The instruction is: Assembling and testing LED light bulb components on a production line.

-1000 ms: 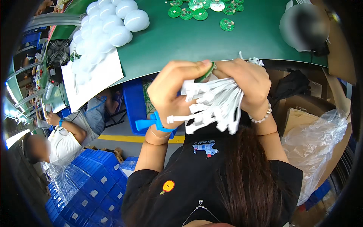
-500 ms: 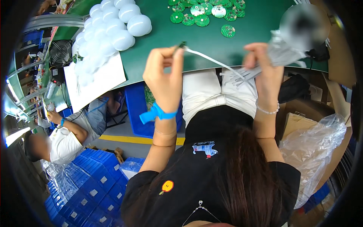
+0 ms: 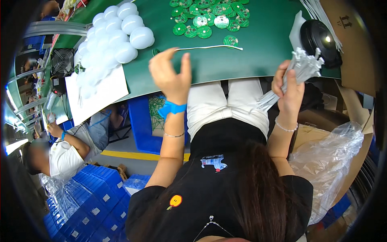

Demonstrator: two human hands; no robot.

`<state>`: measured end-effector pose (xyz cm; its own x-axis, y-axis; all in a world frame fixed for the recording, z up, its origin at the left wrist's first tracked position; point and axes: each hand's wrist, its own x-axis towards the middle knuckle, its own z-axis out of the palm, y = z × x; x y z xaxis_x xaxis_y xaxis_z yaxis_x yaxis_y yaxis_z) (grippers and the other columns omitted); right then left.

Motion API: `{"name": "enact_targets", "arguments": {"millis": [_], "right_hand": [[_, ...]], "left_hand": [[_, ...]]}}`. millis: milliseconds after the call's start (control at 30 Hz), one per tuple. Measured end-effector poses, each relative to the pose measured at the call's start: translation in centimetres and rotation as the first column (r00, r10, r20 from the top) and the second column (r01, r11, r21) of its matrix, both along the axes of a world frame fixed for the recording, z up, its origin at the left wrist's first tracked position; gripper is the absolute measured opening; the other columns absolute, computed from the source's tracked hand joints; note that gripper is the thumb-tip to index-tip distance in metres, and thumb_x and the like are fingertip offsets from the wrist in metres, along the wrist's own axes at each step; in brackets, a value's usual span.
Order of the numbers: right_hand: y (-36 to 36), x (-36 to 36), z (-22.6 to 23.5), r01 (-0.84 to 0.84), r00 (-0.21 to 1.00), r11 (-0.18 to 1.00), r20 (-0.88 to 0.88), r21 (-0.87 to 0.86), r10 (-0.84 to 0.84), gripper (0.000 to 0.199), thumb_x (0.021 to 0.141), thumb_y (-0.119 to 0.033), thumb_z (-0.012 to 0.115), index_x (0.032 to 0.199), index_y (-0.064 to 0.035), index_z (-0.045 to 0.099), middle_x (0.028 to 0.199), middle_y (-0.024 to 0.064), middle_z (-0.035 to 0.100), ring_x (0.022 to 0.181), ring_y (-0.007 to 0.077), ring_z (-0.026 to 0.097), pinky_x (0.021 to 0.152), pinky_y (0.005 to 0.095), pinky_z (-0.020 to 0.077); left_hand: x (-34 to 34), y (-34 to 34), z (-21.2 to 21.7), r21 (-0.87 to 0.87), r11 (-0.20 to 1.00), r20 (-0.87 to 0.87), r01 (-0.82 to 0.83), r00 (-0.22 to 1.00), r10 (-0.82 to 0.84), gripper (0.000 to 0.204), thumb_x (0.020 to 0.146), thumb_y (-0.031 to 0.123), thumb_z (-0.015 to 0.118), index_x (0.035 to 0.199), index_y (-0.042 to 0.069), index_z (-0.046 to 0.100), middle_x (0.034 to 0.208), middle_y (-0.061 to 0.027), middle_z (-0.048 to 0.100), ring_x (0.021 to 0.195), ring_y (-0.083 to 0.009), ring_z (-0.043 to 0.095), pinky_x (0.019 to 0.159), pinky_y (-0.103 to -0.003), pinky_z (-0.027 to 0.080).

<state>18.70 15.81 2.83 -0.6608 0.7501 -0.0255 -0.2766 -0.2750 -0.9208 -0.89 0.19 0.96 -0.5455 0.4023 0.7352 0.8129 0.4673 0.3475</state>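
Left hand (image 3: 171,76) spread, I see nothing gripped, near white lead (image 3: 209,47); right hand (image 3: 289,88) curled round cables (image 3: 305,64), likely keeping them bunched

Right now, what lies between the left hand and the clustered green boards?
In the head view, one white cable stretches across the green tabletop between the left hand and the clustered green boards.

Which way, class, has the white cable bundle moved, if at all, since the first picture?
Yes: rightward and forward; the white cable bundle, in the right hand, is now nearer the black round object.
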Motion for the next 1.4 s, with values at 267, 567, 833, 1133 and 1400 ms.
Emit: {"name": "enact_targets", "arguments": {"millis": [267,567,833,1133,1400], "right_hand": [[-1.6,0.0,-1.1,-0.145,0.979,0.983,0.127,-0.115,0.159,0.027,0.09,-0.022,0.046,0.086,0.0036,0.054,0.054,-0.0035,0.038,0.042,0.0022,0.031,0.037,0.0171,0.0221],[-2.0,-0.2,-0.3,-0.1,0.979,0.975,0.157,-0.198,0.133,0.023,0.087,-0.017,0.049,0.089,0.0051,0.056,0.047,-0.0017,0.038,0.038,0.0042,0.033,0.037,0.0191,0.0257],[-2.6,-0.7,-0.9,-0.064,0.983,0.972,0.155,-0.227,0.101,0.017,0.083,-0.015,0.055,0.084,0.0018,0.056,0.051,-0.0041,0.04,0.039,0.0027,0.031,0.036,0.0188,0.022],[-3.8,-1.5,0.0,-0.104,0.961,0.993,0.252,-0.063,0.117,0.013,0.08,-0.008,0.056,0.088,0.0013,0.057,0.052,-0.0024,0.042,0.041,0.0022,0.034,0.037,0.0174,0.0241],[-5.3,-0.6,1.2,-0.007,0.995,0.999,0.097,0.054,0.002,0.017,0.072,0.004,0.064,0.088,0.0041,0.06,0.083,0.0062,0.062,0.076,0.0143,0.06,0.068,0.0236,0.0466]], "left_hand": [[1.4,7.5,-0.1,-0.266,0.924,0.157,0.275,0.958,-0.24,0.024,0.065,0.02,0.069,0.085,0.01,0.061,0.082,-0.0046,0.05,0.079,-0.0225,0.047,0.069,-0.035,0.035],[0.6,8.1,-0.4,-0.135,0.901,0.325,0.412,0.878,-0.353,0.016,0.066,0.013,0.067,0.078,0.011,0.057,0.084,-0.003,0.053,0.083,-0.0241,0.047,0.072,-0.035,0.033],[5.5,6.0,3.0,0.765,0.541,0.513,0.351,0.176,-0.84,0.015,0.08,-0.001,0.053,0.092,0.002,0.043,0.092,-0.0114,0.059,0.084,-0.0119,0.055,0.064,-0.02,0.042],[8.0,3.8,3.4,0.822,0.542,0.56,0.175,-0.069,-0.826,0.014,0.081,-0.002,0.052,0.093,0.0,0.044,0.091,-0.0091,0.054,0.079,-0.0108,0.054,0.064,-0.022,0.047],[8.5,1.4,3.8,0.729,0.675,0.661,0.116,0.138,-0.738,0.015,0.076,-0.006,0.056,0.091,-0.003,0.052,0.088,-0.0062,0.053,0.08,-0.011,0.054,0.061,-0.021,0.05]]}}
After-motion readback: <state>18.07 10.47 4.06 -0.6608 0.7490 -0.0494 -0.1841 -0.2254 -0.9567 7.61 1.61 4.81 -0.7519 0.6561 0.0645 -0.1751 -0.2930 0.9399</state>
